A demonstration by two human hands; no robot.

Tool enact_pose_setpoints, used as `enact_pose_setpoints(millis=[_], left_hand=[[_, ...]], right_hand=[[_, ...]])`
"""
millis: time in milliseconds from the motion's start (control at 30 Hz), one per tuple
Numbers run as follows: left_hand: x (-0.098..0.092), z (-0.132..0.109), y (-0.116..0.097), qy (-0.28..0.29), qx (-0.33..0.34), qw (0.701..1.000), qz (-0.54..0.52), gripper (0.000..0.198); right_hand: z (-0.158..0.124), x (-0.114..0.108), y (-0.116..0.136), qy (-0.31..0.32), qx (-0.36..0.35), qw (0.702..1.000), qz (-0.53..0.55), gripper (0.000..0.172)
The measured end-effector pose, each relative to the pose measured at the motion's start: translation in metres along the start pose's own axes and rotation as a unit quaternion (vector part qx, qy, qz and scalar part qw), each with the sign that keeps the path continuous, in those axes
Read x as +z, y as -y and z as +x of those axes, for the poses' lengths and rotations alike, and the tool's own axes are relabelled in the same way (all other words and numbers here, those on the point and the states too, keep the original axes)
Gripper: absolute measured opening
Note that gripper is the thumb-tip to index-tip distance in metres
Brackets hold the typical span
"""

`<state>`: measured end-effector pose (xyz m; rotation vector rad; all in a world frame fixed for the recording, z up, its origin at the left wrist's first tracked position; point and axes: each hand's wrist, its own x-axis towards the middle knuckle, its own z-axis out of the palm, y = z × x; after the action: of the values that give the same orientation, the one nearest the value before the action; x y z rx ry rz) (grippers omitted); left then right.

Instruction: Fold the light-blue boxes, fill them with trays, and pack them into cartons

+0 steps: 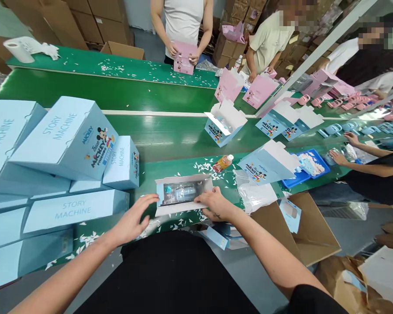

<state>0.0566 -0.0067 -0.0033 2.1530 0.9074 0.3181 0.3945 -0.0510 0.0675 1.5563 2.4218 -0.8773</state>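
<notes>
In front of me on the green work surface lies a light blue box [183,212] with its top open. Inside it sits a clear plastic pack [183,192] with something blue in it; its details are too small to make out. My left hand [133,219] is at the box's left end, thumb and fingers apart, fingertips by the edge. Over the right end, my right hand [216,204] has its fingers curled at the front wall and the pack's edge. What those fingers hold, if anything, is hidden.
Closed blue story machine boxes [65,135] are stacked at left. A drink bottle [223,163] and an open blue box [265,163] stand beyond, near a blue tray [306,168]. A carton [301,226] is at lower right. Co-workers handle pink boxes [184,56] across the line.
</notes>
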Motion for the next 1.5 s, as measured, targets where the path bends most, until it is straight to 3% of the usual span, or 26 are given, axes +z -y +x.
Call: enact_pose_setpoints(millis=[67,233,367,467,533,600,667,733,800,867,933,1067,1133,1200,1267,1367,1433,1500], left_hand=[[0.012,0.0,-0.003,0.022,0.013,1.0,-0.014,0.049],[0.024,0.027,-0.013,-0.003,-0.006,0.999,-0.043,0.029],[0.025,0.038,-0.011,-0.026,-0.059,0.997,-0.047,0.037],[0.026,0.037,-0.009,-0.019,-0.054,0.998,-0.041,0.039],[0.025,0.035,-0.008,-0.007,-0.043,0.998,-0.043,0.041],[0.024,0.034,-0.008,-0.005,-0.051,0.997,-0.05,0.043],[0.023,0.034,-0.008,-0.006,-0.058,0.997,-0.059,0.044],[0.024,0.034,-0.007,-0.005,-0.047,0.997,-0.062,0.043],[0.024,0.034,-0.007,-0.003,-0.03,0.998,-0.064,0.041],[0.024,0.035,-0.007,-0.002,-0.021,0.998,-0.064,0.04],[0.023,0.036,-0.007,-0.002,-0.022,0.998,-0.062,0.043],[0.014,0.03,-0.002,-0.013,-0.032,0.998,-0.056,0.056],[0.009,0.02,0.002,-0.018,-0.038,0.998,-0.056,0.054],[0.007,0.01,0.007,-0.028,-0.055,0.996,-0.062,0.044],[0.012,0.005,0.012,-0.073,-0.096,0.99,-0.069,0.034],[0.029,0.013,0.019,-0.22,-0.205,0.951,-0.068,0.03],[0.039,0.024,0.024,-0.28,-0.25,0.925,-0.065,0.046],[0.041,0.034,0.029,-0.277,-0.231,0.931,-0.064,0.056]], right_hand=[[0.011,-0.008,-0.001,0.028,0.007,0.999,-0.014,0.034],[0.047,-0.025,0.001,0.109,0.029,0.992,-0.057,0.023],[0.066,-0.025,0.002,0.129,0.092,0.985,-0.065,0.025],[0.066,-0.022,0.004,0.127,0.098,0.986,-0.043,0.031],[0.06,-0.021,0.004,0.086,0.081,0.993,-0.022,0.035],[0.048,-0.02,0.003,-0.016,0.076,0.997,-0.01,0.037],[0.031,-0.016,0.0,-0.145,0.106,0.984,0.01,0.042],[0.01,-0.006,-0.005,-0.219,0.149,0.962,0.072,0.057],[-0.008,0.008,-0.012,-0.212,0.171,0.949,0.157,0.073],[-0.017,0.023,-0.018,-0.17,0.155,0.947,0.224,0.077],[-0.016,0.036,-0.024,-0.163,0.13,0.944,0.255,0.071],[0.007,0.051,-0.03,-0.178,0.091,0.947,0.252,0.041],[0.02,0.058,-0.025,-0.164,0.086,0.952,0.244,0.036],[0.032,0.069,-0.014,-0.189,0.121,0.943,0.245,0.036],[0.044,0.08,-0.002,-0.263,0.197,0.912,0.247,0.04],[0.062,0.092,0.006,-0.365,0.298,0.853,0.223,0.059],[0.071,0.093,0.002,-0.379,0.29,0.854,0.207,0.07],[0.074,0.09,-0.006,-0.365,0.219,0.88,0.212,0.062]])
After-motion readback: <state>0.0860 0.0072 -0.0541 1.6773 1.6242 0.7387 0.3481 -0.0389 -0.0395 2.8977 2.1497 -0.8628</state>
